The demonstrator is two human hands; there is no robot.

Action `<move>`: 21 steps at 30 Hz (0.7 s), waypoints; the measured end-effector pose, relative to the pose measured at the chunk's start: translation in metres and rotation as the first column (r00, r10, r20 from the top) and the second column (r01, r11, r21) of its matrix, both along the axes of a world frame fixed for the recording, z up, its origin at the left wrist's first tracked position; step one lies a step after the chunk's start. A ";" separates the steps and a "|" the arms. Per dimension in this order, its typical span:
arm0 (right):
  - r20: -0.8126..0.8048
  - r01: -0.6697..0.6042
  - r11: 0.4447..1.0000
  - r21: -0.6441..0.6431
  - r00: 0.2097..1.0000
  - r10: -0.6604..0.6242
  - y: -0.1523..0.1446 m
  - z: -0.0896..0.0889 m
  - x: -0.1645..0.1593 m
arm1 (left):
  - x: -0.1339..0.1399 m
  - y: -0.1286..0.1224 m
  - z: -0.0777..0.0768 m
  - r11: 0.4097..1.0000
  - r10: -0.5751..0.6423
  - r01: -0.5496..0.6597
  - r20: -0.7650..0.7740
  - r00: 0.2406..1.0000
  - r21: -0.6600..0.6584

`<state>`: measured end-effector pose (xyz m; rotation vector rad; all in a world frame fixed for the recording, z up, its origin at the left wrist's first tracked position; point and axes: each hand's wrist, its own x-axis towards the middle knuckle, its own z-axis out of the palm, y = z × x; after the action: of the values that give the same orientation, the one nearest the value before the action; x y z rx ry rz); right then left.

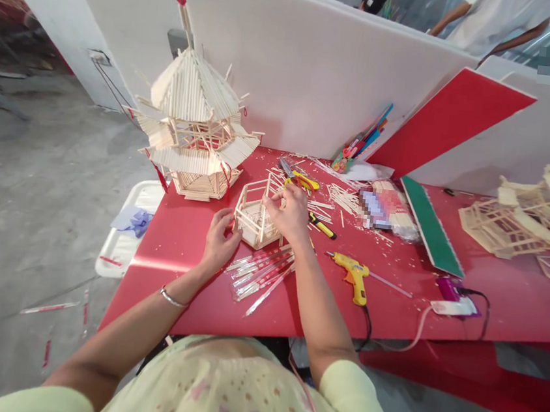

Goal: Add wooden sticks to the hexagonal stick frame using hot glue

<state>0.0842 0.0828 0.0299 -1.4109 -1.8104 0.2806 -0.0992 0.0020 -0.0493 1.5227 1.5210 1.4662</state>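
A small hexagonal frame of thin wooden sticks point(257, 224), with posts and top rails, stands on the red table. My left hand point(221, 238) curls at its lower left side, fingertips and thumb against the edge. On the opposite side, my right hand point(290, 214) pinches the upper right part of the frame, partly covering it. Whether a loose stick is between those fingers is too small to tell. Plastic-wrapped sticks point(262, 273) lie fanned out just in front of the frame. Behind my right hand are yellow-handled pliers point(302, 179) and a yellow-and-black utility knife point(322, 226).
A tall stick pagoda point(195, 125) stands at the back left. A yellow glue gun point(355, 277) with its cord lies to the right, near a power strip point(456, 306). Loose sticks point(345, 199), a green board point(431, 226) and another stick model point(524, 216) are farther right.
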 end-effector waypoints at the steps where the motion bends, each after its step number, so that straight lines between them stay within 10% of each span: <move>1: -0.005 -0.002 1.000 -0.002 1.000 0.002 0.000 0.000 0.000 | 0.000 0.000 0.001 1.000 -0.001 0.001 0.008 1.000 -0.002; 21: -0.011 -0.034 0.998 -0.049 0.999 0.034 0.007 0.009 -0.006 | 0.005 -0.007 0.010 0.995 -0.095 0.095 0.001 0.995 -0.005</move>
<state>0.0784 0.0895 0.0384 -1.4106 -1.8313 0.3514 -0.0939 -0.0046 -0.0397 1.5688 1.4304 1.4077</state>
